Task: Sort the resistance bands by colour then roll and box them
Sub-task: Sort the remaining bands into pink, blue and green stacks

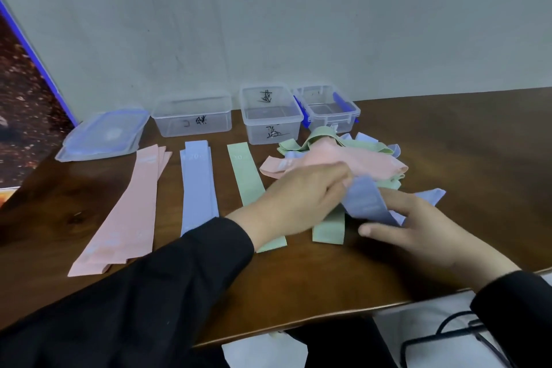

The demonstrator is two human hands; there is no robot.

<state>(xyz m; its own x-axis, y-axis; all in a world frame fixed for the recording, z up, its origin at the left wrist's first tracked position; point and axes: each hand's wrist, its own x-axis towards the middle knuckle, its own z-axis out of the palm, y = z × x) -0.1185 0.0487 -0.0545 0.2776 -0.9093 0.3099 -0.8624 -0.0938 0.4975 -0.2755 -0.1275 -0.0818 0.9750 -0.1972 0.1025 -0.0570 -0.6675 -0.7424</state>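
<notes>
My left hand [301, 197] pinches a blue band [366, 203] at the near edge of the tangled pile [340, 158]; my right hand [418, 227] lies flat with straight fingers under it. If I lift quickly, snagged pink and green loops could drag onto the sorted green strip [248, 179] left of the pile.

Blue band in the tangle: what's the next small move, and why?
Probably lift the blue band free of the mixed heap and lay it on the blue stack. The left hand already pinches it, the right hand lies open beside it, and sorted pink, blue and green stacks lie to the left.
</notes>
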